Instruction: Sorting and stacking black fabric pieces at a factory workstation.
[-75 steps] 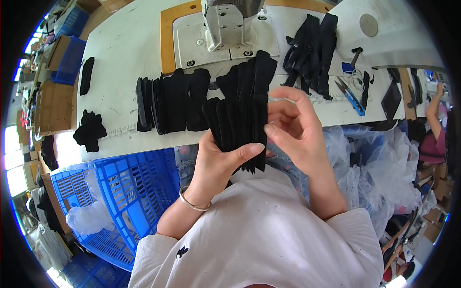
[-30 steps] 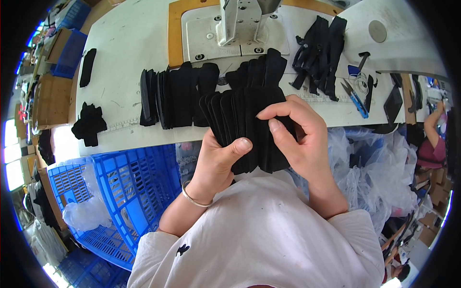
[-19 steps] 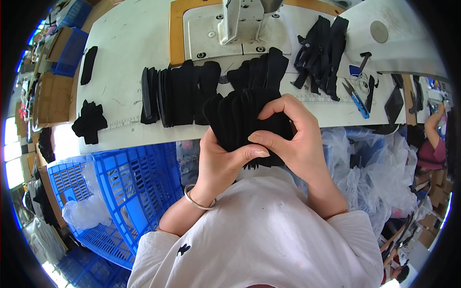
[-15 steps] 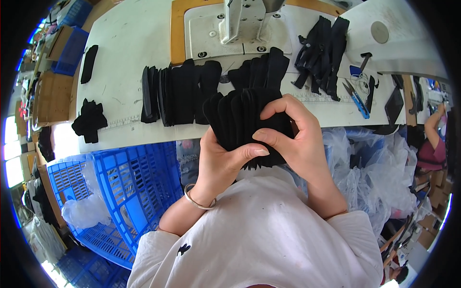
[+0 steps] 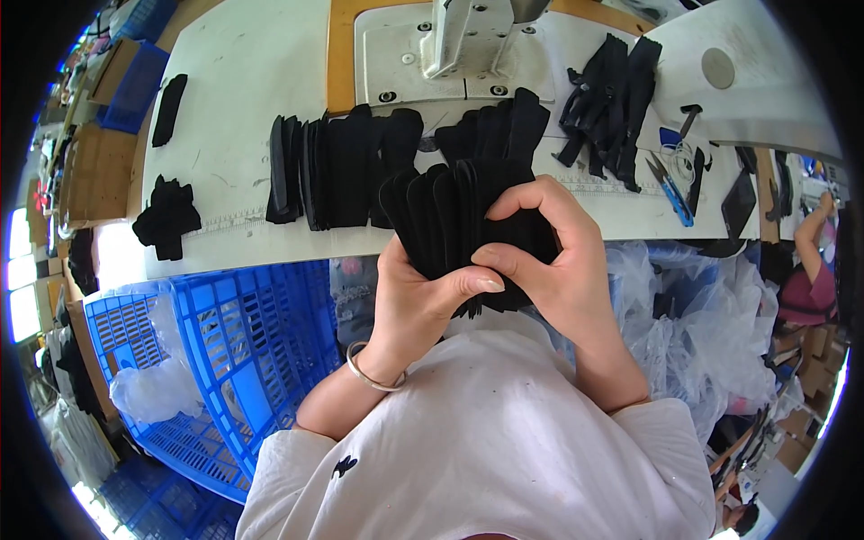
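Between my two hands is a thick stack of black fabric pieces (image 5: 441, 211), held in front of my chest near the table's front edge. My left hand (image 5: 421, 286) grips its lower left side, thumb lying across the front. From the right, my right hand (image 5: 549, 238) closes on the same stack, with thumb and forefinger curled toward each other on its face. The other fingers of both hands are hidden behind the fabric. Beyond it on the table lie a row of black fabric pieces (image 5: 346, 171) and another black pile (image 5: 495, 130).
A sewing machine (image 5: 472, 45) stands at the back. Black strips (image 5: 607, 108), blue-handled snips (image 5: 673, 196) and a dark phone-like slab (image 5: 739, 205) lie at right. Blue crates (image 5: 261, 351) stand below at left, clear plastic bags (image 5: 693, 324) at right. Another person (image 5: 810, 279) is far right.
Both hands keep nearly the same hold on the black stack. The view has shifted slightly, and the table things sit a little differently in the picture.
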A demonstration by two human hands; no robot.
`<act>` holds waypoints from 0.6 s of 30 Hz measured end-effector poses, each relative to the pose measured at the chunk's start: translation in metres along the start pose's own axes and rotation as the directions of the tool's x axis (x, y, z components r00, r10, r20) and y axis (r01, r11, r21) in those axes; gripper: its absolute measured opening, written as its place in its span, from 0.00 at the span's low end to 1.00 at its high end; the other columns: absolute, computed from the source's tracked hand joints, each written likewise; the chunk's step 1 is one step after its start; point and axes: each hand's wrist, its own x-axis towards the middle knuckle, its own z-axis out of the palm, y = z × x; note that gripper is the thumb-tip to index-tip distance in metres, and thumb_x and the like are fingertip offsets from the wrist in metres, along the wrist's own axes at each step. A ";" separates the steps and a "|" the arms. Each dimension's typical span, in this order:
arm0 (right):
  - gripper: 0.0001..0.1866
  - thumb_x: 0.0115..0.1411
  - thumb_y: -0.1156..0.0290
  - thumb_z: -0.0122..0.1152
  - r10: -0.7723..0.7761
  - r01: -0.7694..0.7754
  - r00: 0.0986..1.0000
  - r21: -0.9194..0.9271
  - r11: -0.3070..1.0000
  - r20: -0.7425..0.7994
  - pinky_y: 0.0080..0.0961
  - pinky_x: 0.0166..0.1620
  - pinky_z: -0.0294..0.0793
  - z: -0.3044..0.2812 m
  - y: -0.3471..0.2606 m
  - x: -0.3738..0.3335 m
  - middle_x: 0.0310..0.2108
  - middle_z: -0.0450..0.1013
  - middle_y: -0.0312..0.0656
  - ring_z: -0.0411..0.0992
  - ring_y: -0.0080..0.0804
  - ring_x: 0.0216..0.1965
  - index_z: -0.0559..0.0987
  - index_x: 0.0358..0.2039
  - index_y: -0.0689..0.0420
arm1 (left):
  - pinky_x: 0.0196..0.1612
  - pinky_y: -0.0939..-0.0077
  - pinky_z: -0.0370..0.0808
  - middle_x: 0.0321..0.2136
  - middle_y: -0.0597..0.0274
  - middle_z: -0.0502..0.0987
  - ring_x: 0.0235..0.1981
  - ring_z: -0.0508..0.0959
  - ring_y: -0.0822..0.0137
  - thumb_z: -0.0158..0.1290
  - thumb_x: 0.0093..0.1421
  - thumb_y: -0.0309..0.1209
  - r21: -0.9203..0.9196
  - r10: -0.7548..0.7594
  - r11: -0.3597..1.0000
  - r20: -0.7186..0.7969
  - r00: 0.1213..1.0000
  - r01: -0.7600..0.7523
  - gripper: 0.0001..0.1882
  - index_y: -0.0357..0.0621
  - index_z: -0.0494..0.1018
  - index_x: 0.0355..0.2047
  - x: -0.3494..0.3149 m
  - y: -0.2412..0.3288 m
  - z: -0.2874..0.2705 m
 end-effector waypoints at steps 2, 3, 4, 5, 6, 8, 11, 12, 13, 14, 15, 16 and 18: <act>0.13 0.48 0.75 0.69 -0.021 0.021 1.000 -0.018 1.000 -0.014 0.23 0.42 0.67 0.002 -0.001 0.001 0.32 0.71 0.38 0.70 0.29 0.36 0.74 0.34 0.61 | 0.42 0.80 0.78 0.36 0.63 0.78 0.37 0.77 0.75 0.67 0.49 0.25 0.012 0.011 1.000 -0.010 1.000 -0.011 0.23 0.36 0.70 0.43 0.000 0.000 0.000; 0.13 0.49 0.74 0.69 -0.042 0.041 0.999 -0.035 0.999 -0.028 0.25 0.40 0.69 0.003 -0.002 0.002 0.32 0.71 0.40 0.71 0.32 0.34 0.74 0.33 0.61 | 0.42 0.80 0.78 0.36 0.63 0.78 0.37 0.77 0.75 0.67 0.49 0.25 0.024 0.022 0.999 -0.019 1.000 -0.022 0.23 0.36 0.70 0.43 0.000 0.000 0.001; 0.13 0.49 0.74 0.69 -0.042 0.041 0.999 -0.036 0.999 -0.027 0.25 0.40 0.69 0.003 0.000 0.002 0.32 0.71 0.40 0.71 0.32 0.34 0.74 0.33 0.61 | 0.42 0.80 0.78 0.36 0.63 0.78 0.37 0.77 0.75 0.67 0.49 0.25 0.024 0.022 0.999 -0.020 1.000 -0.022 0.23 0.36 0.70 0.43 0.000 0.001 0.000; 0.12 0.50 0.74 0.68 -0.049 0.049 0.999 -0.006 0.999 -0.014 0.25 0.41 0.69 0.002 0.001 0.002 0.32 0.71 0.40 0.71 0.32 0.35 0.74 0.33 0.61 | 0.42 0.80 0.78 0.36 0.63 0.78 0.37 0.77 0.75 0.67 0.49 0.25 0.030 0.012 0.999 -0.022 1.000 -0.011 0.23 0.36 0.70 0.43 0.000 0.001 0.000; 0.11 0.51 0.75 0.67 -0.057 0.057 0.998 0.024 0.998 -0.001 0.25 0.41 0.68 0.002 0.003 0.002 0.33 0.71 0.40 0.71 0.32 0.36 0.74 0.34 0.61 | 0.42 0.80 0.78 0.36 0.63 0.78 0.37 0.77 0.75 0.67 0.49 0.25 0.036 0.001 0.999 -0.024 1.000 -0.001 0.23 0.36 0.70 0.43 0.000 0.002 0.000; 0.11 0.51 0.76 0.65 -0.048 0.050 0.998 0.052 0.997 -0.040 0.24 0.42 0.68 0.004 0.001 0.001 0.33 0.71 0.40 0.71 0.32 0.36 0.74 0.34 0.61 | 0.41 0.80 0.78 0.36 0.63 0.78 0.36 0.77 0.76 0.67 0.49 0.25 0.007 -0.017 1.000 -0.023 1.000 0.017 0.23 0.36 0.70 0.43 -0.001 0.004 0.000; 0.09 0.52 0.77 0.64 -0.060 0.072 0.991 0.093 0.993 -0.121 0.24 0.42 0.68 0.010 -0.001 0.002 0.32 0.71 0.41 0.71 0.32 0.36 0.75 0.34 0.61 | 0.41 0.80 0.78 0.36 0.63 0.78 0.36 0.77 0.76 0.68 0.49 0.25 -0.010 -0.019 1.000 -0.018 1.000 0.019 0.24 0.36 0.69 0.43 0.000 0.002 -0.002; 0.08 0.53 0.77 0.63 -0.083 0.100 0.984 0.104 0.989 -0.160 0.25 0.40 0.68 0.011 -0.001 0.002 0.32 0.71 0.41 0.71 0.33 0.35 0.75 0.34 0.60 | 0.41 0.80 0.78 0.36 0.64 0.78 0.36 0.77 0.76 0.68 0.48 0.25 0.001 -0.001 1.000 -0.017 1.000 0.001 0.24 0.36 0.69 0.43 0.000 0.001 -0.003; 0.08 0.53 0.77 0.63 -0.082 0.099 0.983 0.104 0.990 -0.162 0.25 0.40 0.68 0.008 0.000 0.002 0.32 0.71 0.41 0.71 0.33 0.35 0.75 0.34 0.60 | 0.41 0.80 0.78 0.36 0.64 0.78 0.36 0.77 0.76 0.68 0.48 0.25 0.001 -0.002 1.000 -0.015 1.000 0.002 0.24 0.36 0.69 0.43 0.000 0.001 -0.002; 0.08 0.52 0.77 0.64 -0.108 0.107 0.991 -0.006 0.994 -0.079 0.25 0.39 0.68 0.003 0.002 0.002 0.31 0.70 0.41 0.70 0.33 0.34 0.75 0.33 0.60 | 0.41 0.80 0.77 0.36 0.64 0.77 0.36 0.77 0.76 0.68 0.48 0.26 0.004 -0.003 1.000 -0.022 1.000 0.003 0.25 0.36 0.69 0.44 0.000 0.000 -0.003; 0.08 0.52 0.76 0.65 -0.124 0.124 0.992 -0.114 0.986 0.007 0.25 0.37 0.68 0.001 0.003 0.003 0.30 0.70 0.41 0.70 0.34 0.33 0.76 0.32 0.59 | 0.41 0.80 0.77 0.37 0.65 0.77 0.37 0.76 0.76 0.68 0.48 0.26 0.006 -0.005 1.000 -0.029 1.000 0.005 0.25 0.36 0.69 0.44 0.000 0.000 -0.003; 0.08 0.52 0.76 0.65 -0.124 0.124 0.992 -0.111 0.986 0.009 0.25 0.37 0.68 0.002 0.003 0.004 0.30 0.70 0.41 0.70 0.34 0.33 0.76 0.32 0.59 | 0.41 0.80 0.77 0.37 0.65 0.77 0.37 0.76 0.76 0.68 0.48 0.26 0.008 -0.004 1.000 -0.032 0.999 0.004 0.25 0.36 0.69 0.44 0.000 -0.001 -0.003; 0.09 0.50 0.74 0.67 -0.097 0.095 0.995 -0.078 0.992 -0.026 0.26 0.35 0.67 0.005 0.001 0.005 0.29 0.69 0.40 0.69 0.35 0.31 0.76 0.31 0.59 | 0.43 0.80 0.77 0.38 0.65 0.76 0.39 0.76 0.76 0.69 0.47 0.28 0.027 0.007 1.000 -0.023 1.000 -0.006 0.27 0.36 0.68 0.45 0.000 -0.002 -0.001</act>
